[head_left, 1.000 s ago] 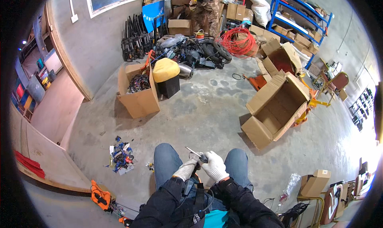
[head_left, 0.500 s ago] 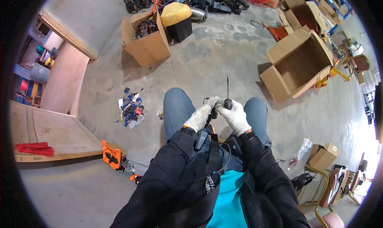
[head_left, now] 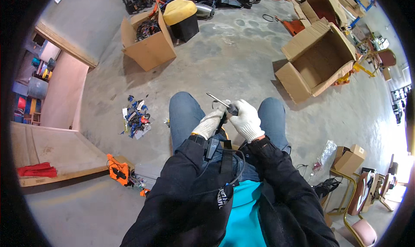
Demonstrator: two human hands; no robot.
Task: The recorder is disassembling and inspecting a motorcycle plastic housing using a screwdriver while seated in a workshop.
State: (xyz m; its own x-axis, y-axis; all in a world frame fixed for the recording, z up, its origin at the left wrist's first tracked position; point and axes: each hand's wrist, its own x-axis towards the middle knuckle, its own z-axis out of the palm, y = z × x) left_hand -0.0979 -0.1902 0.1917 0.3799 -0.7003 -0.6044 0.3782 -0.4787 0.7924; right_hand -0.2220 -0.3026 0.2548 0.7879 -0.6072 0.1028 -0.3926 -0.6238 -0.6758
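My right hand [head_left: 246, 121], in a white knit glove, is closed round the dark handle of a screwdriver [head_left: 219, 101]. Its metal shaft slants up and to the left, across the top of my left hand. Close beside it, my gloved left hand [head_left: 209, 123] is curled round a slim black part [head_left: 221, 121], mostly hidden by the fingers, so its kind does not show. Both hands meet above my lap, between my knees. Whether the screwdriver's tip touches anything cannot be made out; it seems to stick out past the left fingers.
A heap of small blue and black scraps [head_left: 137, 117] lies on the concrete floor left of my knee. Ahead stand a carton of cables [head_left: 151, 52] and a yellow-lidded black bin [head_left: 183, 26]. An open carton [head_left: 298, 80] is at right, an orange case [head_left: 117, 171] lower left.
The screwdriver has swung from pointing straight ahead to slanting left over my left hand. My right hand has turned with it and drawn a little left. The whole view has shifted slightly.
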